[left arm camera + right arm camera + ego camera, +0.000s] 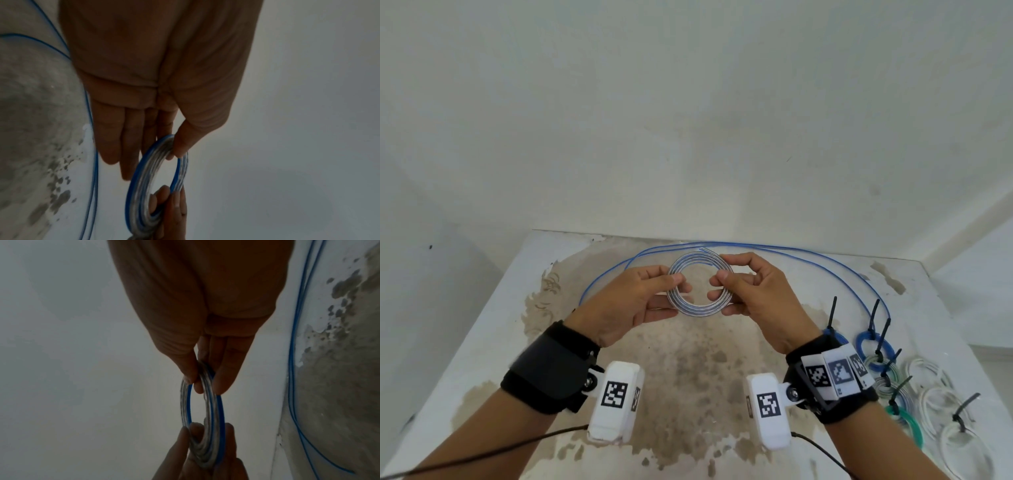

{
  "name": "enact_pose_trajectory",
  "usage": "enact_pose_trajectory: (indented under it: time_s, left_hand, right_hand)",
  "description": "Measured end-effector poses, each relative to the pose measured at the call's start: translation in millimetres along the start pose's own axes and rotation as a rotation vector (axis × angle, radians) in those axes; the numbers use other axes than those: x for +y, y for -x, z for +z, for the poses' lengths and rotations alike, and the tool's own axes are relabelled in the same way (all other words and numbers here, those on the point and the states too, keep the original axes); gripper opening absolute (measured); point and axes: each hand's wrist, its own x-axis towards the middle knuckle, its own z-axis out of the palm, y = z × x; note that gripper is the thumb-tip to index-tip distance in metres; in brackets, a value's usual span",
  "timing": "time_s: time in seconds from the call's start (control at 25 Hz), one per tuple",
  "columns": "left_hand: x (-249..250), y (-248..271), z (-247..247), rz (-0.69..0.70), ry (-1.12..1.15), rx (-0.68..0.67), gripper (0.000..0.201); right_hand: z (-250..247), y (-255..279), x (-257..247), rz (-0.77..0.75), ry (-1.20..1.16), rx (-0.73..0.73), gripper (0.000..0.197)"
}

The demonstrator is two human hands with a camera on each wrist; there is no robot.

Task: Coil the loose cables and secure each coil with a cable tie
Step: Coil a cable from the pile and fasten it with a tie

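Note:
A flat coil of clear cable with a blue stripe [700,286] is held up above the table between both hands. My left hand [640,301] pinches its left side between thumb and fingers, as the left wrist view shows at the coil [158,183]. My right hand [746,291] pinches the right side, seen close in the right wrist view on the coil [205,415]. The loose rest of the cable [808,263] runs in long blue loops across the far part of the table and down to the right.
The worn white table [482,342] has a stained middle. At its right edge lie several finished coils, blue [873,346], green [907,418] and white [941,397], each bound with a black cable tie [832,315]. White walls stand close behind.

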Motion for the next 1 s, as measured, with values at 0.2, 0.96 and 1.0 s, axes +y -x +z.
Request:
enact_pose_trajectory:
  time_s: [0.2, 0.96, 1.0]
  left_hand:
    - [3, 6, 19, 0.053, -0.164, -0.025, 0.045]
    - [-26, 4, 128, 0.106, -0.279, 0.123, 0.034]
    - [-29, 5, 132, 0.132, -0.31, 0.134, 0.034]
  right_hand:
    - [-17, 17, 1, 0.075, 0.036, -0.066, 0.021]
    - [-87, 59, -2, 0.031, 0.218, -0.195, 0.023]
    - [-88, 60, -2, 0.031, 0.214, -0.181, 0.022]
